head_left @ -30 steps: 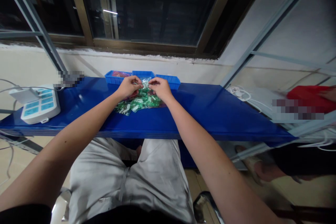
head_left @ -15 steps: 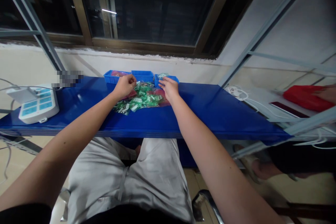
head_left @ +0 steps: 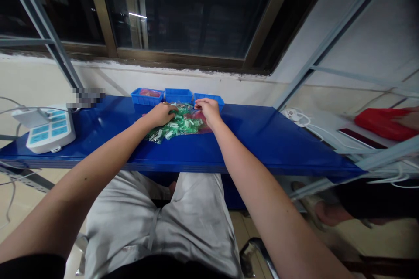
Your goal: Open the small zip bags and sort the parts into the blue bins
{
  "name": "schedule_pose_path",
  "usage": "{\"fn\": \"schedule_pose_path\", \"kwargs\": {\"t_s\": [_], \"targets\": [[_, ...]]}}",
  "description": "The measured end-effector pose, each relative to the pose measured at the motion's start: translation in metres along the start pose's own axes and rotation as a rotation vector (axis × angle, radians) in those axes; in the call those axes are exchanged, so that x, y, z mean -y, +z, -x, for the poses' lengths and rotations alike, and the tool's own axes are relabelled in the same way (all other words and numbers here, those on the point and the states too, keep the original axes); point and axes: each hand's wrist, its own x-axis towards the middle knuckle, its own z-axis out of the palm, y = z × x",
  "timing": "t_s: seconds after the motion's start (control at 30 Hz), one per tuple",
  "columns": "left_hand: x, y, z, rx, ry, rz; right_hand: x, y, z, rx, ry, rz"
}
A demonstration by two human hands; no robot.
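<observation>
A pile of small clear packets with green and whitish contents (head_left: 176,128) lies on the blue tabletop, with pink-red plastic showing at its edges. My left hand (head_left: 161,114) rests on the left part of the pile, palm down, its fingers reaching over the green packets. Whether a packet is under those fingertips is hidden. My right hand (head_left: 210,111) hovers at the right side of the pile, before the right blue bin (head_left: 218,99). Its fingers are bent and slightly apart, and nothing shows between them.
A left blue bin (head_left: 135,97) holds pinkish packets; a middle blue bin (head_left: 178,99) stands beside it. At left on the table (head_left: 262,139) lies a white power strip (head_left: 50,133). Metal posts rise at both sides. A person's hand touches a red bag (head_left: 376,123) at far right.
My left hand has lowered from above the pile onto it, its fingers spreading. The clear packet at my right fingertips over the right bin no longer shows, and that hand has dropped slightly.
</observation>
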Motion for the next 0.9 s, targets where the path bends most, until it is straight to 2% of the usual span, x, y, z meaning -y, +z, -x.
{"fn": "schedule_pose_path", "kwargs": {"t_s": [0.13,0.27,0.37,0.43,0.5,0.67,0.9], "targets": [[-0.001,-0.001,-0.001,0.010,0.052,-0.198,0.000,0.002,0.003,0.037,-0.027,0.045],[-0.002,-0.001,-0.002,-0.086,0.027,-0.186,-0.001,0.003,0.003,0.055,-0.078,0.111],[-0.005,-0.001,-0.003,-0.235,-0.002,-0.062,0.001,0.003,0.004,0.072,-0.152,0.129],[-0.009,-0.002,-0.004,-0.333,-0.015,0.115,0.002,0.005,0.005,0.101,-0.209,0.126],[-0.014,-0.002,-0.006,-0.379,-0.034,0.320,0.003,0.006,0.007,0.157,-0.243,0.102],[-0.021,0.000,-0.009,-0.331,-0.165,0.581,0.003,0.009,0.011,0.296,-0.166,0.069],[-0.011,0.005,-0.011,-0.139,-0.252,0.869,-0.002,0.010,0.008,0.220,-0.103,0.086]]}}
